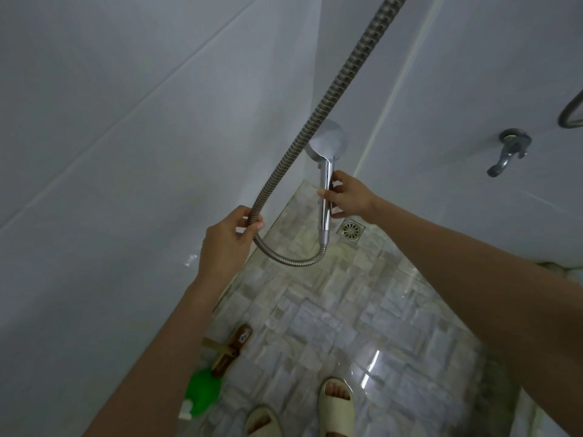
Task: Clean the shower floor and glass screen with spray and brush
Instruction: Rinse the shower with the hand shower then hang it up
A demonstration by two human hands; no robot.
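My right hand (pixel 348 197) grips the chrome handle of a shower head (pixel 326 146), which points toward the wall corner. My left hand (pixel 227 241) holds the ribbed metal hose (pixel 315 121) just above where it loops down to the handle. Below lies the wet grey tiled shower floor (pixel 331 310). A brown-handled brush (pixel 232 346) and a green spray bottle (pixel 202 391) lie on the floor by the left wall, partly hidden behind my left forearm.
A floor drain (pixel 350 230) sits in the far corner. A metal tap (pixel 508 152) sticks out of the right wall. White tiled walls close in on the left and right. My feet in cream slippers (pixel 336 405) stand at the bottom.
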